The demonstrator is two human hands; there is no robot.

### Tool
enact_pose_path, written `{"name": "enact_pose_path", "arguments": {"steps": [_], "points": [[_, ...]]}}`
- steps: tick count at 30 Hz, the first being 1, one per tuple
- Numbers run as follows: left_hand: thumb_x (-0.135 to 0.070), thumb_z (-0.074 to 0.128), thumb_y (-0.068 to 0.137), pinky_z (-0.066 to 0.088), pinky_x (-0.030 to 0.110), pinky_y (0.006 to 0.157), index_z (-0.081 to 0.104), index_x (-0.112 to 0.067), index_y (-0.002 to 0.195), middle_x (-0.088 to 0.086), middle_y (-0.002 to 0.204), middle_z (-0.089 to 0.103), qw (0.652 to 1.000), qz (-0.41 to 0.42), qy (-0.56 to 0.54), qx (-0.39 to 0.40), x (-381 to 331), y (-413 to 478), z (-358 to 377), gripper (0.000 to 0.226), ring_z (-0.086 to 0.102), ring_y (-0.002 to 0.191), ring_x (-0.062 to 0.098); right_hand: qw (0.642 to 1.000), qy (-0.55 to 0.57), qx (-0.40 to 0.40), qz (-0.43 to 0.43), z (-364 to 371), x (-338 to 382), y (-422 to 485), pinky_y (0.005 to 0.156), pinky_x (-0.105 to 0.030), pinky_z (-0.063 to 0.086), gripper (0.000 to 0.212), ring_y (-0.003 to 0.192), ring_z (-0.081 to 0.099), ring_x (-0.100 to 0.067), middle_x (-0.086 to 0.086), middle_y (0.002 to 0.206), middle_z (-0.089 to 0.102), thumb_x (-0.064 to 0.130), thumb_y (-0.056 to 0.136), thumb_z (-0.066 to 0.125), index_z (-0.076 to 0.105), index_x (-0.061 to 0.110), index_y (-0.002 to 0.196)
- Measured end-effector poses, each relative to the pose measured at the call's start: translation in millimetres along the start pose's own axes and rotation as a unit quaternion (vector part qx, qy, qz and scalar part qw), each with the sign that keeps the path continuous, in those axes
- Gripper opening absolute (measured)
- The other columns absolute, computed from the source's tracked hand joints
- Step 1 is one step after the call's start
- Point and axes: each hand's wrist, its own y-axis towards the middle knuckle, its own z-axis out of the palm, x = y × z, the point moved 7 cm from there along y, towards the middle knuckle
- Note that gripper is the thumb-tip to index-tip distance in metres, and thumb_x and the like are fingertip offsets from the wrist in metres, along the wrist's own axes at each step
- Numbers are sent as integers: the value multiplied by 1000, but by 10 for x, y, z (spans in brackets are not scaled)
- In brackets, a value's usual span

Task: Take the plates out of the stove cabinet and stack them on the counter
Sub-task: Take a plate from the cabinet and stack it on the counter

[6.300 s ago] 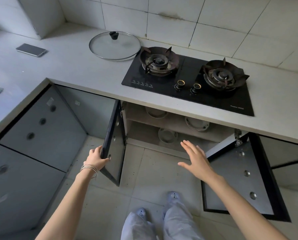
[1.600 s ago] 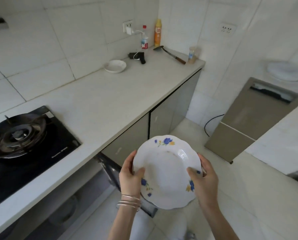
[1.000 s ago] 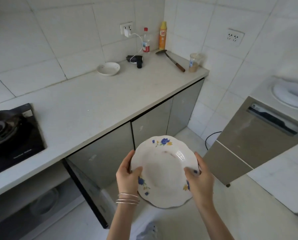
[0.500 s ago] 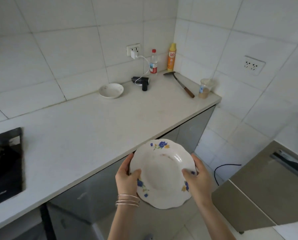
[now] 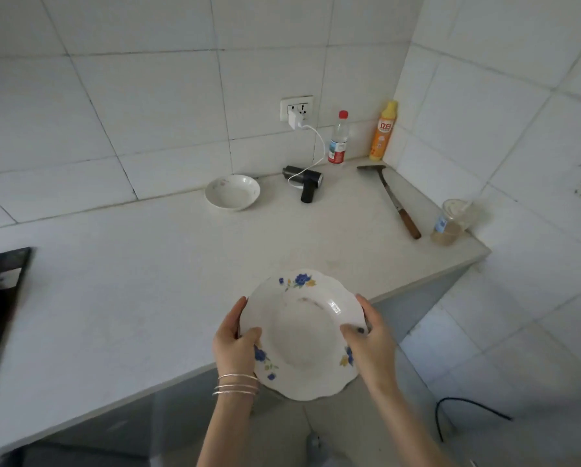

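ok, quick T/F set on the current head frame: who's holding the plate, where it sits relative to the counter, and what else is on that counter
1. Both hands grip the floral plate, left hand and right hand on opposite rims. True.
2. The plate already rests flat on the counter. False: it is held in the air at the counter's front edge.
3. A small white bowl sits near the back wall. True.
4. The knife lies inside the bowl. False: it lies on the counter far to the bowl's right, near the plastic cup.
5. A stack of plates already stands on the counter. False: only the single bowl is there.
6. A charger is plugged into the wall socket. True.
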Motion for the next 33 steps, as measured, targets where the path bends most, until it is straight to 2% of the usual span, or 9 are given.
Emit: {"name": "enact_pose_path", "arguments": {"steps": [3, 6, 10, 15, 18, 21, 25, 27, 33], "points": [[20, 49, 72, 48, 42, 90, 56, -7, 123, 12, 121, 61, 1000, 9, -23, -16, -113, 187, 416, 58, 57, 106, 30, 1000, -13, 20, -15, -82, 159, 549, 52, -32, 48, 58, 51, 54, -19, 11, 90, 66, 0, 78, 58, 50, 23, 130], [19, 48, 74, 49, 40, 87, 55, -7, 123, 11, 120, 61, 998, 8, -48, -47, -211, 345, 699, 56, 58, 105, 30, 998, -18, 46, -31, -90, 360, 986, 45, -23, 46, 56, 51, 52, -18, 17, 78, 59, -2, 79, 57, 50, 21, 129], [18, 49, 73, 50, 42, 88, 56, -10, 122, 10, 120, 61, 995, 13, -50, -88, -314, 590, 850, 57, 58, 106, 30, 996, -16, 83, -38, 73, 483, 1425, 41, -18, 43, 56, 48, 49, -15, 24, 84, 56, -5, 80, 56, 49, 17, 131], [16, 52, 73, 50, 35, 78, 57, -11, 122, 9, 117, 62, 993, 24, -28, -116, -390, 948, 859, 56, 60, 99, 29, 991, -4, 127, -45, 386, 598, 1770, 46, -21, 46, 55, 57, 56, -14, 1, 95, 64, -2, 80, 58, 49, 19, 130], [15, 52, 73, 50, 35, 78, 58, -12, 121, 6, 113, 63, 991, 16, -31, -132, -431, 1197, 840, 56, 60, 97, 27, 988, -5, 145, -53, 650, 683, 1969, 50, -16, 48, 55, 69, 59, -16, 1, 105, 60, -2, 79, 58, 50, 19, 129], [10, 53, 70, 52, 38, 80, 59, -11, 120, 2, 105, 65, 989, 19, -29, -141, -517, 1504, 780, 55, 59, 88, 22, 987, -18, 148, -53, 945, 735, 2179, 52, -8, 46, 56, 73, 58, -3, 5, 108, 57, -3, 79, 57, 50, 18, 130], [15, 48, 72, 50, 37, 87, 57, -10, 122, 6, 117, 62, 989, 14, -20, -143, -643, 2031, 718, 56, 59, 102, 24, 987, -29, 150, -45, 1432, 802, 2480, 54, -15, 48, 57, 75, 61, -14, 2, 110, 60, -2, 77, 56, 50, 17, 130], [15, 46, 72, 49, 37, 90, 56, -9, 123, 8, 120, 61, 990, 12, -10, -142, -691, 2326, 698, 57, 57, 107, 26, 986, -30, 156, -41, 1695, 867, 2647, 50, -21, 47, 57, 65, 59, -17, 1, 102, 61, -3, 76, 54, 50, 18, 129], [14, 45, 71, 46, 12, 62, 57, -5, 120, 11, 107, 64, 989, 25, 49, -137, -766, 3315, 666, 54, 59, 90, 28, 982, -52, 173, -54, 2475, 1039, 3249, 36, -19, 42, 50, 55, 53, -17, 5, 83, 59, -6, 73, 49, 56, 19, 116]]}}
